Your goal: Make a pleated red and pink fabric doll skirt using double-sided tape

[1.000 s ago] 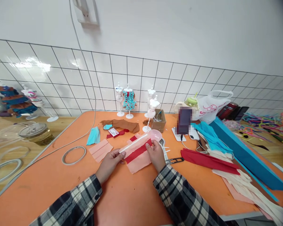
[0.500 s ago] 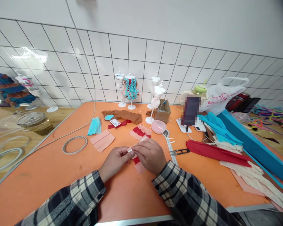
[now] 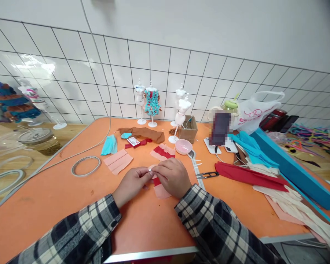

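My left hand (image 3: 131,184) and my right hand (image 3: 172,176) meet over the orange table, thumbs and fingertips pinched together. Between them is a small white strip (image 3: 150,169), mostly covered by the fingers. Under my right hand lies a pink crepe-paper piece with a red band (image 3: 161,190), partly hidden. A second pink-and-red crepe piece (image 3: 162,151) is flat just beyond the hands. To the left are a plain pink crepe piece (image 3: 118,162), a blue crepe piece (image 3: 109,145) and a roll of tape (image 3: 86,166).
Thread snips (image 3: 207,175), white strips on the metal edge (image 3: 197,164) and a pink bowl (image 3: 183,146) are to the right. Small dress forms (image 3: 152,102) stand at the back. Red crepe paper (image 3: 250,176) and a phone (image 3: 221,128) lie farther right. A cable (image 3: 99,141) crosses the left side.
The view has shifted slightly. My right fingers have come closer to the left fingertips, and less of the white strip shows than before.
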{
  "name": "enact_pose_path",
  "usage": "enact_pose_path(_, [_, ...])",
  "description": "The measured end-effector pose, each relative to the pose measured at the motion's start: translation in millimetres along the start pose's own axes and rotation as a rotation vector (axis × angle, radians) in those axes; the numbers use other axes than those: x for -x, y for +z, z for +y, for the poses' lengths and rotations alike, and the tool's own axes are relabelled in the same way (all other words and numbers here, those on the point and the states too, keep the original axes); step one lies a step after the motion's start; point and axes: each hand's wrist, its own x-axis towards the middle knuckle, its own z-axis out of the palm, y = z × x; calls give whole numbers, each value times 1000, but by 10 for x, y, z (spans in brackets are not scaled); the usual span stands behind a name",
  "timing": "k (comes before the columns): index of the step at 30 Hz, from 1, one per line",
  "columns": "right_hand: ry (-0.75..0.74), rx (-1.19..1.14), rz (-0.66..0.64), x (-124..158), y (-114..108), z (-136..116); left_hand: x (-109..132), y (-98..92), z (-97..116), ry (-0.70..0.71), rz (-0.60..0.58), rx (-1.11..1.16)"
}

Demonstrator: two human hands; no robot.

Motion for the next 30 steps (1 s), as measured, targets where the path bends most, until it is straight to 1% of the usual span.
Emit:
enact_pose_path(3, [-34, -5, -2, 10, 21, 22, 44, 9, 31, 72, -47, -96])
enact_pose_path(6, [-51, -3, -6, 12, 19, 37, 80, 7, 55, 89, -78, -94])
enact_pose_path(9, [-50, 12, 3, 3, -1, 27, 83, -6, 65, 74, -70, -50])
enact_pose_path(14, [-79, 18, 27, -9, -24, 2, 69, -27, 69, 80, -59, -42])
enact_pose_path(20, [-114, 50, 6, -19, -31, 2, 105, -44, 54, 159, -71, -138])
enact_pose_path(25, [-149, 122, 19, -35, -76, -29, 113, -46, 58, 103, -65, -65])
enact_pose_path(28, [-168, 139, -17, -38, -76, -32, 110, -46, 62, 104, -65, -68])
enact_pose_path(30, [-150, 131, -34, -36, -62, -23, 107, -49, 57, 118, -71, -90])
